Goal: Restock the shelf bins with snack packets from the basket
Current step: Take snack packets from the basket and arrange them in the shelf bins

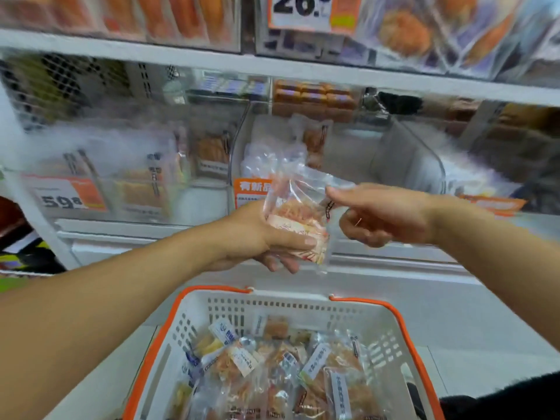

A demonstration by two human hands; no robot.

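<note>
Basket: the white basket [391, 334] with an orange rim sits nearest, below both hands, and holds a loose heap of clear snack packets [272, 365].
Held packet: one clear packet [298, 219] with orange-pink contents is up in front of the shelf, between the two hands and above the basket's far rim.
Left hand: the left hand [257, 237] grips the packet's lower half, thumb across the front and fingers curled underneath, forearm reaching up from the lower left.
Right hand: the right hand [381, 213] comes in from the right, forefinger stretched onto the packet's upper edge, the other fingers curled loosely below; whether it truly pinches the film I cannot tell.
Handling: likely light, soft and crinkly, with slick film; the contents look crushable, so hold by the sealed edges, not the middle.
Target bin: the clear shelf bin [357, 165] just beyond the fingertips already holds similar packets.
Blur: shelf labels and upper goods are smeared.
</note>
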